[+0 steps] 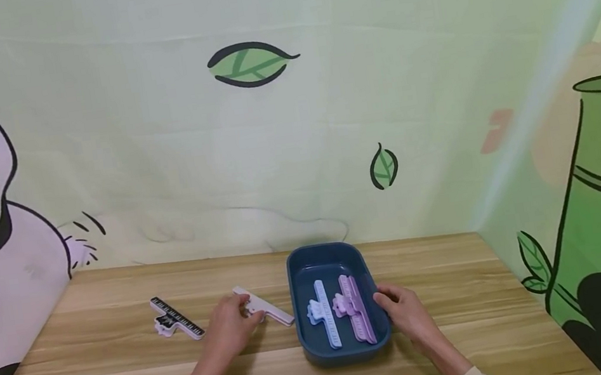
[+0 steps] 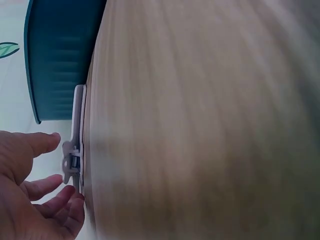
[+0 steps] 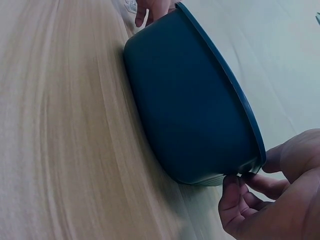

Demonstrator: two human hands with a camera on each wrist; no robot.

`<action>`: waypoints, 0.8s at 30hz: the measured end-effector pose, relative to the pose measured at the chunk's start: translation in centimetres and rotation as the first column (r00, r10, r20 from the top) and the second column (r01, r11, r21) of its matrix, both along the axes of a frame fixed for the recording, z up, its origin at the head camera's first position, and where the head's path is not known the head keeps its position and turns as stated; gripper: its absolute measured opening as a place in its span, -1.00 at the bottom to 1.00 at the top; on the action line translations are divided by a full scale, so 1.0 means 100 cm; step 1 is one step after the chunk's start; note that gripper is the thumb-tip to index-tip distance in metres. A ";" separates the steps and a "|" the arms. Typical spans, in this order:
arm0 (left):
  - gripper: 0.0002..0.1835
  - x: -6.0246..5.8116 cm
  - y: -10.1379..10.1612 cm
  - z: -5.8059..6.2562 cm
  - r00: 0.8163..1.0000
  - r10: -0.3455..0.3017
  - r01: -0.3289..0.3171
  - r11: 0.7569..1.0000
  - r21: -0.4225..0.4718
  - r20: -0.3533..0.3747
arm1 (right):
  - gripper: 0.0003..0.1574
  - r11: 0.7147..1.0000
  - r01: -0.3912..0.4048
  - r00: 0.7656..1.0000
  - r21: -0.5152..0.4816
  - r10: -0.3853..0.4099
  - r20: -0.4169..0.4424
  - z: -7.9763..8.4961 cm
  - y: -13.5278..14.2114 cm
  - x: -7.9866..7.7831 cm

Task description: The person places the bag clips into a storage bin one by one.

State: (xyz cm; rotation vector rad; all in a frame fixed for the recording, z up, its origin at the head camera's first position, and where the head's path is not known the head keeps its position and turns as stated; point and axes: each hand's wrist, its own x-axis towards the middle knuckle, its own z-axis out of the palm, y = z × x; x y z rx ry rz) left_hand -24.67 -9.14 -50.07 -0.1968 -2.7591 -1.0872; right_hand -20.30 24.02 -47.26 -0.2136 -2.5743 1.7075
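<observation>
A white clip (image 1: 271,310) lies on the wooden table, just left of a dark blue plastic basin (image 1: 313,357). Over that clip is my left hand (image 1: 230,325); in the left wrist view its thumb and fingers (image 2: 44,189) are spread around the clip's handle (image 2: 70,162), with a gap at the thumb. My right hand (image 1: 407,313) grips the basin's right side, thumb at the rim and fingers under it in the right wrist view. Inside the basin lie a light blue clip (image 1: 327,315) and purple clips (image 1: 356,308), side by side and partly overlapping.
A black-and-white clip (image 1: 177,317) with a piano-key pattern lies on the table to the left of my left hand. Behind the wooden table (image 1: 432,259) hangs a green backdrop (image 1: 155,137) printed with leaves, bamboo and pandas.
</observation>
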 end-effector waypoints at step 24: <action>-0.54 0.003 0.015 0.004 0.996 0.079 -0.078 0.997 -0.020 0.030 | -0.57 1.000 0.002 1.000 0.002 -0.002 -0.005 -0.001 -0.001 -0.001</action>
